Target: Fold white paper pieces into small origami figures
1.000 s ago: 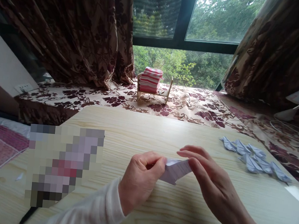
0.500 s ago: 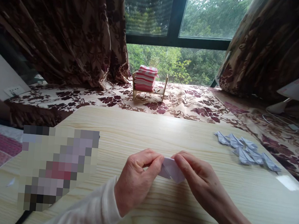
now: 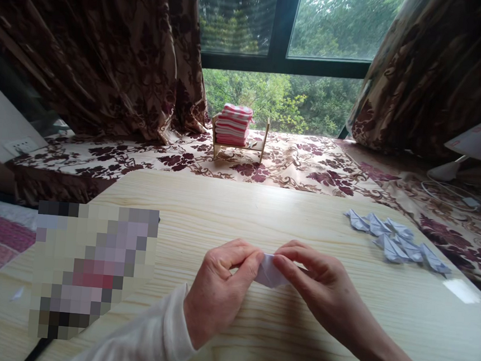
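A small folded piece of white paper sits between both hands, low over the light wooden table. My left hand pinches its left end with thumb and fingers closed. From the right, the fingers of my right hand press together on the other end and cover much of the paper. A white sleeve covers my left forearm.
Several folded white paper pieces lie in a cluster at the table's right. A blurred-out patch covers the table's left. Beyond the table, a small wooden rack with striped cloths stands on a floral window seat between curtains.
My right hand has slid left and closed further over the paper, which now shows less. The view has shifted slightly; the left hand has held its grip.
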`<state>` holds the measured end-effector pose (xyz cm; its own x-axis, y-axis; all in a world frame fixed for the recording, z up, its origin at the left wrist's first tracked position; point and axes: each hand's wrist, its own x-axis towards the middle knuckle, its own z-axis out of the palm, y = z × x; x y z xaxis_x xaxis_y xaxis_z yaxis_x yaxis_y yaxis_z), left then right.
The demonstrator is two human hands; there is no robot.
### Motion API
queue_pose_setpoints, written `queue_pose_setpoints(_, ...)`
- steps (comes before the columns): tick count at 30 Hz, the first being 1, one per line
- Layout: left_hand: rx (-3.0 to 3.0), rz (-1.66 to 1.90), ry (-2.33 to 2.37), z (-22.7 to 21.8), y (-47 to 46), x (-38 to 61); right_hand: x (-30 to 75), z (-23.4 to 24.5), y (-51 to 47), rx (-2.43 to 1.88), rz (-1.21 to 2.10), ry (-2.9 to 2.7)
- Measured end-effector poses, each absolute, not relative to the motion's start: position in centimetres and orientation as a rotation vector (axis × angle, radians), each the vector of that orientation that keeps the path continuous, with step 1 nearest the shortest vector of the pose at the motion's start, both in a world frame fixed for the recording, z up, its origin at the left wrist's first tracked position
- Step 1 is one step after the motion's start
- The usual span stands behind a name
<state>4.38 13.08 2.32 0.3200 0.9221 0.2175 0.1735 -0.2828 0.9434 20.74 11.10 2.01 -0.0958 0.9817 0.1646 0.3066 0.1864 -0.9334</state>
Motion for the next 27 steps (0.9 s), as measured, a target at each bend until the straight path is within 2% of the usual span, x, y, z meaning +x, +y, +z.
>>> queue_pose_setpoints(11,1.52,0.903,1.101,2.2,13.2,4.6,20.6,2.1,10.9,-1.215,0.62,-1.784)
queue_pose_setpoints(20,1.792,0.986,1.063,2.2,13.3,4.2,21.0,2.4,11.1,-1.238,0.766,-1.8)
queue_pose_setpoints(27,1.723,0.989,1.145,2.3,14.1,3.8,22.9,2.3,11.8,-1.305,0.782,-1.702)
